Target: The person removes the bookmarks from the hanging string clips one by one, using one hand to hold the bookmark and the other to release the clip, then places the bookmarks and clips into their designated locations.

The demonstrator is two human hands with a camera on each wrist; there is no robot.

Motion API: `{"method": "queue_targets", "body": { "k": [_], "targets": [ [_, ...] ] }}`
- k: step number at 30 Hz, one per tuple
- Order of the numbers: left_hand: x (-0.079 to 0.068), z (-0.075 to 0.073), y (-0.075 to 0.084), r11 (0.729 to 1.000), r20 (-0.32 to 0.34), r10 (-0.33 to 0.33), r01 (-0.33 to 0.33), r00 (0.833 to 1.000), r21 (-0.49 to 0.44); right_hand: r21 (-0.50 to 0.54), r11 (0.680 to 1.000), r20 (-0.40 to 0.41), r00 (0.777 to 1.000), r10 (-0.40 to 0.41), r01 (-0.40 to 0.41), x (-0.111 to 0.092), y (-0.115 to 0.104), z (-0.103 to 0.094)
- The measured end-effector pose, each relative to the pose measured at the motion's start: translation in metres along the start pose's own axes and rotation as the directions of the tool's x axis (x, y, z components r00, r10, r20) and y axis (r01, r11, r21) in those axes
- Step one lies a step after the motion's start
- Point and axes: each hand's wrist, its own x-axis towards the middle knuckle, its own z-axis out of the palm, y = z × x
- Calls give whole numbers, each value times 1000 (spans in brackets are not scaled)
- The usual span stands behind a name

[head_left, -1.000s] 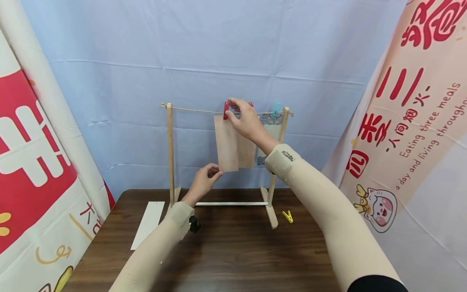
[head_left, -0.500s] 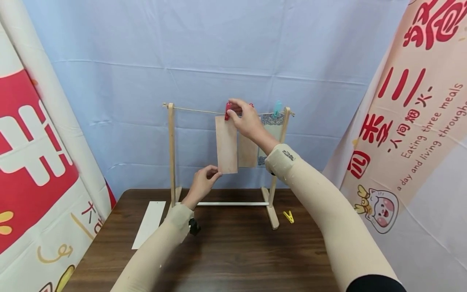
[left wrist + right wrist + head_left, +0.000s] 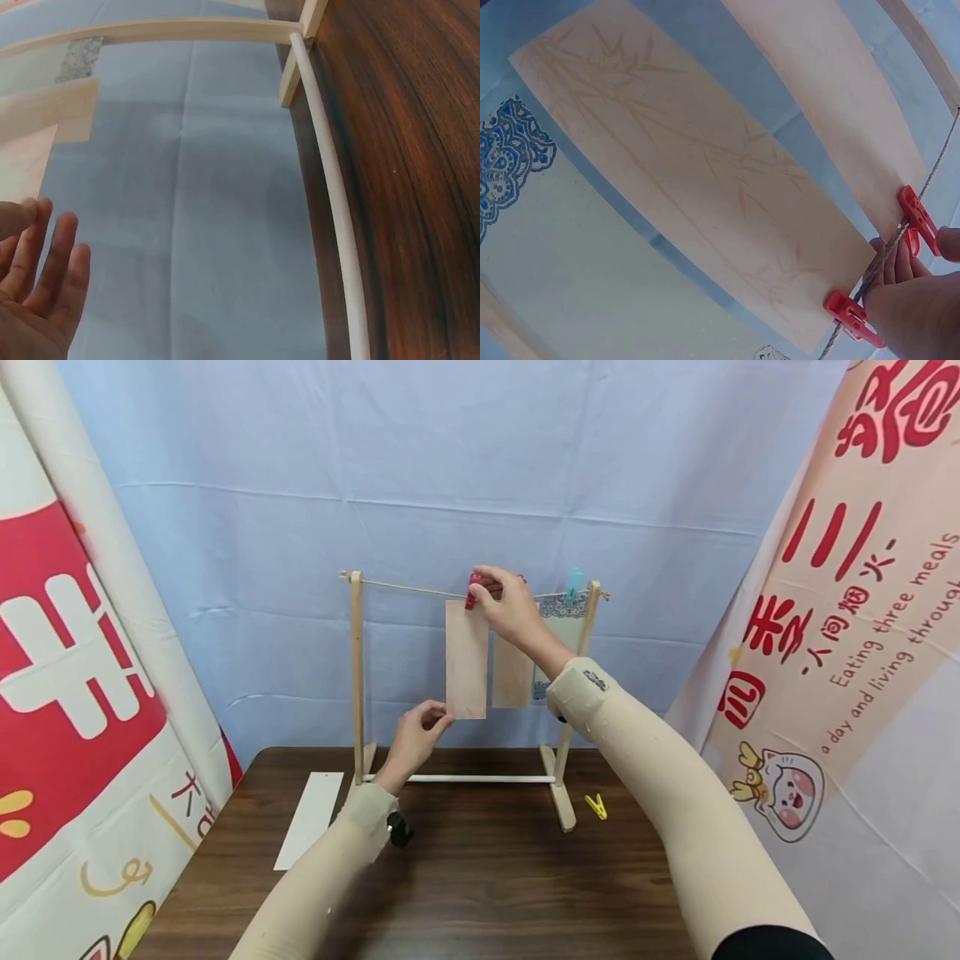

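Right hand (image 3: 512,610) pinches the red clip (image 3: 472,592) and left hand (image 3: 415,737) the lower corner of a plain card (image 3: 467,664) at the string (image 3: 405,587), where a bamboo card (image 3: 667,150) and patterned card (image 3: 566,632) already hang, leaving a white card (image 3: 309,821) on the table (image 3: 487,885).

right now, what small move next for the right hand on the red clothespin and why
Probably ease the right hand off the red clothespin, which appears clipped over the rope and the top of the beige card; the left hand holds the card's lower corner.
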Motion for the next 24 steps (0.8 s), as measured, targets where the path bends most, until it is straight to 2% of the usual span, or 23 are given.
{"method": "queue_targets", "body": {
  "k": [11,18,24],
  "targets": [
    [-3,2,-5,999,-40,31,-32,999,-19,34,999,-17,1000,-27,27,-3,0,-1],
    [-5,2,-5,997,-70,42,-46,997,-58,38,995,-30,996,-88,89,-4,3,-3],
    [-6,1,-6,997,-84,59,-64,995,-54,25,993,-52,992,-116,118,-6,4,-3]
  ]
}}
